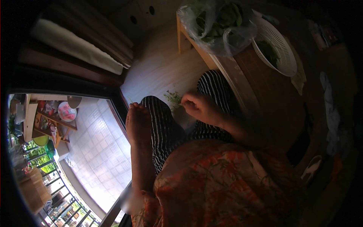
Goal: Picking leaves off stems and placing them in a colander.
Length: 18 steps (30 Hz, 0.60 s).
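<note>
Between my knees, my right hand (200, 109) is closed in a pinch, with a small green leafy sprig (173, 97) extending from its fingertips. My left hand (137, 119) is beside my left knee, its fingers curled together. A thin greenish sliver shows by those fingertips, too faint to name. Striped dark trousers (160, 128) cover my legs. To the right, on the brown table (261, 81), a clear plastic bag (238, 39) holds large green leaves (221, 19). Next to it, a white perforated basket (285, 56) has some greens (267, 51) inside.
The table edge (242, 79) runs close along my right leg. At my left, a dark door frame (119, 109) borders a bright tiled floor (98, 140), with a wooden rack (56, 126) and railing (64, 193) beyond. Curtains (83, 47) hang at the upper left.
</note>
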Tool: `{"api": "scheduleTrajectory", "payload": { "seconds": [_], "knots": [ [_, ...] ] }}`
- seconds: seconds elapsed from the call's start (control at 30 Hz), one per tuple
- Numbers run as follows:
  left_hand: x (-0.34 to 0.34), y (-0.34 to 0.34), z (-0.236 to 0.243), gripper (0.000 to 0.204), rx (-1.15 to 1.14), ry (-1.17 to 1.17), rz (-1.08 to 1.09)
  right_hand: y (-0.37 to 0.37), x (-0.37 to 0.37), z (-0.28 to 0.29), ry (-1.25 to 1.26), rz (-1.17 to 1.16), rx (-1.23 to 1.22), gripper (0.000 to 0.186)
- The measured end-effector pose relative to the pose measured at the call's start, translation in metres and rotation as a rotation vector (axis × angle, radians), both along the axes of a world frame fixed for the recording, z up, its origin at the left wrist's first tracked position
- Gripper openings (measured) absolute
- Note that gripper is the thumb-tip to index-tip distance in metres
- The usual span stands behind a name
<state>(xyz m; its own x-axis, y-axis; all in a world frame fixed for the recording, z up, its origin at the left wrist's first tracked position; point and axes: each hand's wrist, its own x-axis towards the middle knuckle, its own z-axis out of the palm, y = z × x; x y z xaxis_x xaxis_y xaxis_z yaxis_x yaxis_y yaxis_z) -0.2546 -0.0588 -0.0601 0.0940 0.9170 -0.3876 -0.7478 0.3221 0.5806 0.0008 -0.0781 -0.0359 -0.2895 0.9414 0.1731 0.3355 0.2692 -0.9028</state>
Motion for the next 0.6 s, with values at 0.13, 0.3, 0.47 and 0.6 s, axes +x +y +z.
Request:
{"api": "scheduleTrajectory", "payload": {
  "seconds": [0.13,0.3,0.47,0.6],
  "knots": [
    [0.005,-0.001,0.01,0.018,0.0,0.007,0.053,0.013,0.0,-0.009,-0.114,-0.034,0.107,0.011],
    [0.024,-0.009,0.016,0.019,0.093,0.273,-0.034,0.029,-0.008,-0.021,-0.237,-0.105,0.153,0.016],
    [0.033,-0.015,0.022,0.016,0.073,0.529,-0.126,0.033,-0.017,-0.011,-0.127,-0.137,0.17,0.022],
    [0.044,-0.015,0.028,0.014,0.179,0.745,-0.323,0.027,-0.012,0.007,0.156,0.079,-0.11,0.024]
  ]
}}
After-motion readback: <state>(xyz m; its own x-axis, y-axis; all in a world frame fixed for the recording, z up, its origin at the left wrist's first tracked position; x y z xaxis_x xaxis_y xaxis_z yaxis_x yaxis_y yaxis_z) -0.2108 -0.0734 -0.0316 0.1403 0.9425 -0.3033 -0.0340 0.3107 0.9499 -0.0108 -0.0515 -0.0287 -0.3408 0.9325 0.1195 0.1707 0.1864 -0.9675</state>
